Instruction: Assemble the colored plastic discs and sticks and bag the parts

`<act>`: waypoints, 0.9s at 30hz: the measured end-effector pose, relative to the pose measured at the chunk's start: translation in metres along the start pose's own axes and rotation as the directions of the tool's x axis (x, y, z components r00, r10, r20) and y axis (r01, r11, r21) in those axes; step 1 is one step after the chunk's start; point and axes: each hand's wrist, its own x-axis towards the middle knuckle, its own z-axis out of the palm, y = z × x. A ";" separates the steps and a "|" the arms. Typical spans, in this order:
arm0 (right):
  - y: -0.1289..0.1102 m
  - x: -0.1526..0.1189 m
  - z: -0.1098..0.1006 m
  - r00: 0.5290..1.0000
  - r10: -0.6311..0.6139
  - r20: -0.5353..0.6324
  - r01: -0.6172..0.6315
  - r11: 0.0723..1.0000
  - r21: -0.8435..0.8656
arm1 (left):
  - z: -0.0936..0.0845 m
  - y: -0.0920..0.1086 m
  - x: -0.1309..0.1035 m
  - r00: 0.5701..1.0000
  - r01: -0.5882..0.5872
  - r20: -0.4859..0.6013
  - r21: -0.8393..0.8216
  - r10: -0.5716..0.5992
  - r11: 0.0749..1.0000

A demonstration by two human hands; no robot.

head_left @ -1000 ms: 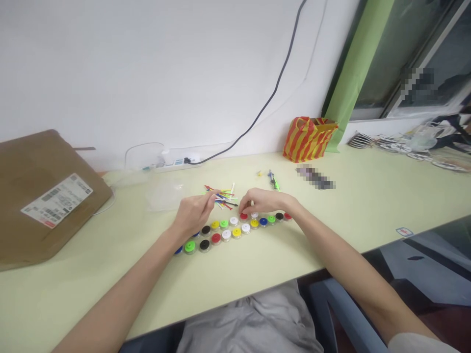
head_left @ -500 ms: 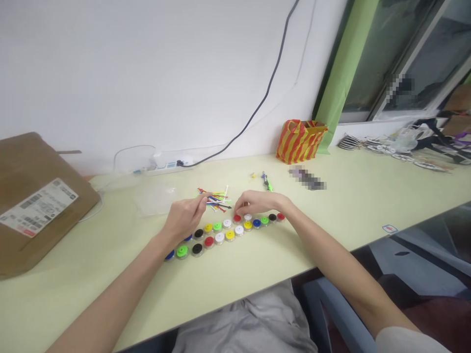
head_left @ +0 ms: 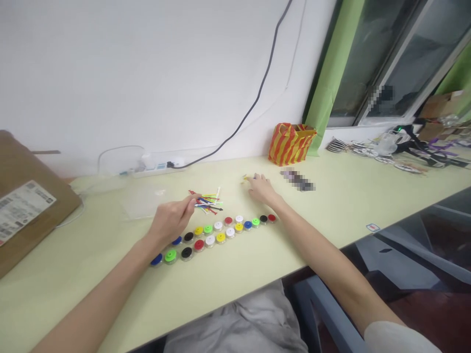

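My left hand (head_left: 172, 215) is closed at the left end of a pile of thin coloured sticks (head_left: 209, 202); whether it grips one is too small to tell. Farther back, my right hand (head_left: 262, 189) reaches over a few small parts, with a yellow piece (head_left: 245, 179) beside its fingertips. Its fingers are bent and partly hidden. Two rows of small clear pots with coloured tops lie in front of the hands, among them a green one (head_left: 170, 255), a black one (head_left: 187, 253) and a red one (head_left: 271, 217).
A cardboard box (head_left: 33, 196) stands at the left. Behind are a clear plastic bag (head_left: 143, 201), a power strip (head_left: 158, 167) with a black cable, and a red-yellow striped bag (head_left: 290, 144). Wheel-like parts (head_left: 362, 149) lie at the far right.
My right hand has moved away from the red-topped pot, back to the small parts. My left hand stays by the sticks. The view has shifted slightly to the right.
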 end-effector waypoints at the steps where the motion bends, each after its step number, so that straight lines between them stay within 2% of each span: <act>1: 0.001 0.001 0.002 1.000 0.001 0.024 -0.001 1.000 0.002 | 0.000 0.001 0.000 1.000 -0.002 0.001 0.005 0.002 1.000; 6: 0.003 0.004 0.004 0.999 -0.018 0.032 0.017 0.999 0.032 | 0.000 0.000 -0.001 1.000 -0.019 -0.009 0.006 0.019 1.000; 14: 0.009 0.010 0.010 0.999 -0.039 -0.031 0.042 0.995 0.090 | 0.002 -0.001 -0.001 0.999 -0.038 -0.027 0.009 0.038 0.999; 21: 0.003 0.010 0.006 0.993 -0.083 -0.090 0.093 0.989 0.116 | 0.000 0.000 -0.001 0.999 -0.041 -0.025 0.016 0.042 0.999; 24: -0.002 0.007 0.000 0.984 -0.117 -0.132 0.134 0.983 0.129 | 0.001 -0.001 -0.001 0.998 -0.050 -0.029 0.020 0.051 0.999; 27: -0.012 0.002 -0.005 0.958 -0.195 -0.210 0.231 0.959 0.162 | 0.002 0.001 -0.002 0.998 -0.057 -0.034 0.025 0.058 0.998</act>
